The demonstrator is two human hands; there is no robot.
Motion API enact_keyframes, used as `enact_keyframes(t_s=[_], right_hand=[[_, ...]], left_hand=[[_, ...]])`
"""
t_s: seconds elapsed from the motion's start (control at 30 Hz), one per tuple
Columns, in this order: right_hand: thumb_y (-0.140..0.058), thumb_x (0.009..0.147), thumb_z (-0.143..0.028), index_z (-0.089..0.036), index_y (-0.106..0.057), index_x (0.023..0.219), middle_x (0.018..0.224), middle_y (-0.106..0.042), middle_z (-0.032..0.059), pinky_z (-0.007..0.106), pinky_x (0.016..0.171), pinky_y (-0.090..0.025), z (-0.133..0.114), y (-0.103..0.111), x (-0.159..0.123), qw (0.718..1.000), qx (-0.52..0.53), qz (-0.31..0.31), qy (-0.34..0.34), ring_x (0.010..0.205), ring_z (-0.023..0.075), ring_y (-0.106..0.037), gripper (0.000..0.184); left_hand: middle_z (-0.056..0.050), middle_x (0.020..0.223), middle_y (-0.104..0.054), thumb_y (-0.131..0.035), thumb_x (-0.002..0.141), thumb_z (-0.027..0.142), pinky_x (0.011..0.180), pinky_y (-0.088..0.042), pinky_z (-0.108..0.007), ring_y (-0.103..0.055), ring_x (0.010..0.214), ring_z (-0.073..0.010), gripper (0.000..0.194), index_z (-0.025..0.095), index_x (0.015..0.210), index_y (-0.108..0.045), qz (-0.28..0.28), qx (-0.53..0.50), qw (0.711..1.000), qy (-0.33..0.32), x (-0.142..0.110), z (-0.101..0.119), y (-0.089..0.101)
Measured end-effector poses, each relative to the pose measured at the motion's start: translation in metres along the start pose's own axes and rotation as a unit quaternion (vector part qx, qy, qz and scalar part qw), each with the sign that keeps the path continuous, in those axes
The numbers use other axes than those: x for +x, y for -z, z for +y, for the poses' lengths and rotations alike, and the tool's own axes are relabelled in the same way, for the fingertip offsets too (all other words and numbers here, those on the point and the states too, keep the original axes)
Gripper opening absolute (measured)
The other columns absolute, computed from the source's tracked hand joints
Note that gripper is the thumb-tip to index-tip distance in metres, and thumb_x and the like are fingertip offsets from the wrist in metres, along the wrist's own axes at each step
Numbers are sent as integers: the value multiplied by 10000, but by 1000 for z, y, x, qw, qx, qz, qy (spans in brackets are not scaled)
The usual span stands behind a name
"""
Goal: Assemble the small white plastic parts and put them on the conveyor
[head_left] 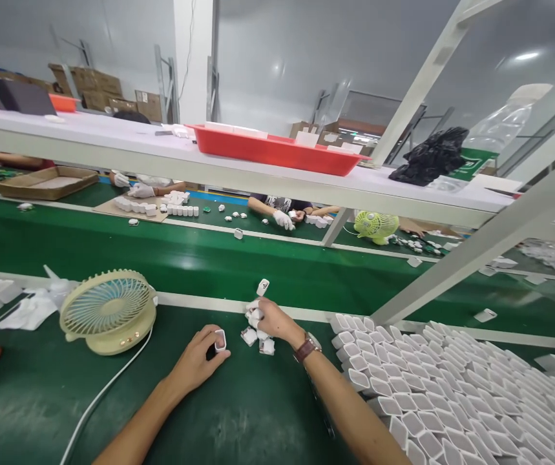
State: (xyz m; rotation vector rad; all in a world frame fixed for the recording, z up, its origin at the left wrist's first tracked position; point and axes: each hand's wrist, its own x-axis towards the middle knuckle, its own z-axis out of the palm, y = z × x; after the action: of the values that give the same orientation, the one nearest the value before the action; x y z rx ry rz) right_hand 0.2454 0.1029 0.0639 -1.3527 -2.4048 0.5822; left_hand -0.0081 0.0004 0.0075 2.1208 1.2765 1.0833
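Observation:
My left hand (199, 358) is closed around a small white plastic housing (220, 340), its open rounded-square end facing me. To the right, my right hand (276, 321), with a watch on the wrist, reaches into a small pile of white parts (261, 336). Its fingertips are curled down at the top of that pile; whether they grip a part is hidden. Just beyond the fingers, another white housing (263, 287) lies on the green conveyor belt (185, 258).
A yellow fan (110, 313) with a white cable stands left. Rows of white housings (432, 387) cover the right side. A slanted metal post (461, 258) and a shelf with a red tray (277, 152) stand ahead. Gloved co-workers' hands (284, 219) work across the belt.

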Motion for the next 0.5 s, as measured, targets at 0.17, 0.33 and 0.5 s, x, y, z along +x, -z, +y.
enact_keyframes(t_s=[0.17,0.33,0.5], right_hand=[[-575,794,-1,-156,-732,1102,1218,-722,108,352,979,-552,-24,10,-18,999,21,-8,43,1111,257,-693,380],[-629,862,-71,-238,-655,1322,1383,-663,82,378,1053,-542,-41,15,-71,996,48,-20,70,1270,260,-638,490],[-601,898,-37,-241,-606,1397,1451,-622,103,398,1121,-512,-55,-11,-127,995,45,-26,90,1305,243,-623,539]], left_hand=[[-63,1097,-703,-621,956,311,920,-559,-339,-706,984,-209,112,233,876,-611,1,-1,1000,-4,-1,2,4],[-71,1144,-704,-632,954,297,933,-559,-360,-704,1028,-225,78,234,917,-604,-5,2,1000,-7,-1,1,4],[-64,1172,-711,-675,931,304,925,-568,-378,-708,1039,-242,206,241,1117,-613,1,12,1000,16,-6,1,1]])
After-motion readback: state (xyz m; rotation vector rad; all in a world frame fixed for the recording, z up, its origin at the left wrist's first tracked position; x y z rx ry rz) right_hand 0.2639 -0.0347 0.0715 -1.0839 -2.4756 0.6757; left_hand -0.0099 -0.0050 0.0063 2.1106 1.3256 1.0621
